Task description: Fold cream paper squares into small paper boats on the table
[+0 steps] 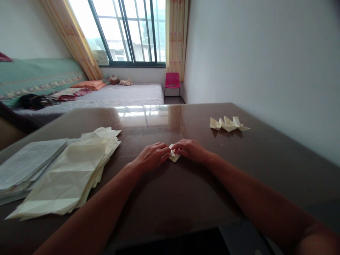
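A small folded piece of cream paper [174, 158] lies on the brown table [170, 198] between my two hands. My left hand [156, 154] grips its left side, fingers bent together at the edge. From the other side, my right hand [190, 150] pinches the paper's upper right part. The fingers of both hands cover much of the folds. Farther off to the right stand several folded cream paper shapes [228, 124] in a row, apart from my hands.
On the left lies a stack of creased cream paper sheets [71, 177], partly beside a pile of printed greyish papers [29, 163]. A white wall [265, 63] borders the table's right side. Beyond the table are a bed [127, 95] and a pink chair [172, 80].
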{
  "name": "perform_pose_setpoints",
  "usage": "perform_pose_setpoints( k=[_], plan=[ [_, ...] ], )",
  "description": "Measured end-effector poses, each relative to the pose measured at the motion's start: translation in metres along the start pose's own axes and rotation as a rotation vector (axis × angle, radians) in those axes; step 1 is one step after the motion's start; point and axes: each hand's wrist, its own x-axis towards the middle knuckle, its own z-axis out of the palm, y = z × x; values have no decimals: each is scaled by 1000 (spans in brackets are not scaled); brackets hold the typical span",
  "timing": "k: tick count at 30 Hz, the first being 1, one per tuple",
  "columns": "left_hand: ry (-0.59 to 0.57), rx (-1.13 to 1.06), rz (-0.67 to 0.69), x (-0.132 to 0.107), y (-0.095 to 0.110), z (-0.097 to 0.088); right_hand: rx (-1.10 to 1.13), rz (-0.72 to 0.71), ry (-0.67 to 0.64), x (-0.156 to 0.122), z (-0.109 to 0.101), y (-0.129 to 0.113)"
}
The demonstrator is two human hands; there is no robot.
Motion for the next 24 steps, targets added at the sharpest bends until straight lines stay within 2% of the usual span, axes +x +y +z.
perform_pose_setpoints(
  k=[12, 24],
  plan=[
    [30, 19, 1, -1, -7, 10, -19, -119, -3, 1, -3, 1],
    [28, 61, -27, 0, -3, 9, -317, -179, -41, 5, 3, -6]
  ],
)
